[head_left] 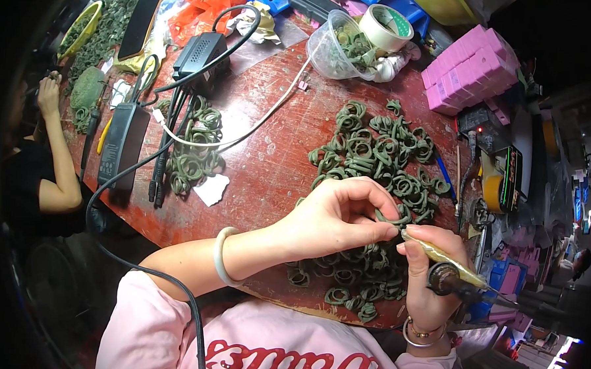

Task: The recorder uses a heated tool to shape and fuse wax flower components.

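Note:
My left hand point(330, 216) pinches a small dark green ring point(391, 219) between thumb and fingertips, just above the near part of a heap of similar rings point(369, 148). My right hand point(430, 273) is closed round a slim, yellowish-handled tool point(441, 253). Its front end meets or nearly meets the ring; a thin metal end sticks out behind. A dark round-ended piece point(443, 278) lies against the tool by my right palm, and I cannot tell whether it belongs to it. More rings lie on the red worn table point(264, 143) under and beside my wrists.
A smaller ring group point(201, 160) sits by black power adapters point(122, 144) and cables. At the back stands a clear tub point(341, 45) with a tape roll point(387, 28). Pink blocks point(472, 70) are stacked at right. Another person's arm point(63, 148) is at far left.

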### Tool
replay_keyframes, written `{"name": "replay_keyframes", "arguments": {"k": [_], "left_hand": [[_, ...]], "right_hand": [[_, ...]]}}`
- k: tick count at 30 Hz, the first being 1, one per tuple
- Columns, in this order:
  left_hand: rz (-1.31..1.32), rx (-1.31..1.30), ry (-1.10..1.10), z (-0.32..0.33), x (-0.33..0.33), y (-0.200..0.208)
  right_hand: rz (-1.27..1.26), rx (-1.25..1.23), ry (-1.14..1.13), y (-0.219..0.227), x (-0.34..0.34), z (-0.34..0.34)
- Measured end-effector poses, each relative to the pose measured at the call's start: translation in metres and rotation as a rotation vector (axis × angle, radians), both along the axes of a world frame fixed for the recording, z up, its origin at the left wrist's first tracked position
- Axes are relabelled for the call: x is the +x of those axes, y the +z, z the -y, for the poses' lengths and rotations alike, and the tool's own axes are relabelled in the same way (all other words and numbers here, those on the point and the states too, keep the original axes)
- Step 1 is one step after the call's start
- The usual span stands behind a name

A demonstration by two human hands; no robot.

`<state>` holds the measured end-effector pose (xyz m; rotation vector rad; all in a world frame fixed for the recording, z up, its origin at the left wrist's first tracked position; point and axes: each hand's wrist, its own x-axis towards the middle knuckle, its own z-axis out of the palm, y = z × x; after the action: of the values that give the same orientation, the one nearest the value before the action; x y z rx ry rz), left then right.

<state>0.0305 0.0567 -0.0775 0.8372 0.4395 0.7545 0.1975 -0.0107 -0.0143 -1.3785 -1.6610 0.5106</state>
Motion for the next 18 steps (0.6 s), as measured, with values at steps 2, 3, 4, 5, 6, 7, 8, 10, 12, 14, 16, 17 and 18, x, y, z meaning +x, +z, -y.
{"name": "replay_keyframes", "arguments": {"k": [2,3,4,5,6,7,8,10,12,14,16,17,18], "left_hand": [[-0.007,0.002,-0.004,0.000,0.000,0.000],[-0.017,0.004,-0.008,-0.001,0.001,0.000],[-0.020,0.003,-0.009,-0.001,0.002,0.001],[-0.017,-0.013,-0.016,-0.001,0.002,0.001],[-0.015,-0.029,-0.024,-0.001,0.001,0.002],[-0.014,-0.029,-0.024,-0.001,0.001,0.002],[-0.004,-0.033,-0.025,-0.001,0.001,0.003],[0.007,-0.036,-0.027,-0.001,0.001,0.002],[0.031,-0.033,-0.031,-0.001,0.001,0.001],[0.029,-0.033,-0.035,-0.002,0.000,0.003],[0.028,-0.034,-0.039,-0.002,0.000,0.002],[0.035,-0.025,-0.031,-0.002,0.001,0.000],[0.043,-0.016,-0.023,-0.002,0.001,-0.001]], "right_hand": [[0.023,-0.032,0.010,0.002,0.001,0.000],[0.019,-0.032,0.010,0.002,0.001,0.001],[-0.043,-0.032,-0.027,0.003,0.002,0.002],[-0.100,-0.032,-0.063,0.004,0.001,0.003],[-0.129,-0.042,-0.067,0.008,0.001,0.002],[-0.099,-0.040,-0.076,0.011,0.001,0.001],[-0.111,-0.040,-0.079,0.012,0.000,0.001],[-0.122,-0.039,-0.083,0.012,0.000,0.000],[-0.042,-0.010,-0.051,0.009,0.001,0.000],[-0.008,-0.024,-0.041,0.007,0.005,0.000],[-0.006,-0.046,-0.051,0.005,0.004,0.001],[-0.007,-0.047,-0.050,0.006,0.004,0.000],[-0.001,-0.057,-0.029,0.007,0.003,-0.001]]}}
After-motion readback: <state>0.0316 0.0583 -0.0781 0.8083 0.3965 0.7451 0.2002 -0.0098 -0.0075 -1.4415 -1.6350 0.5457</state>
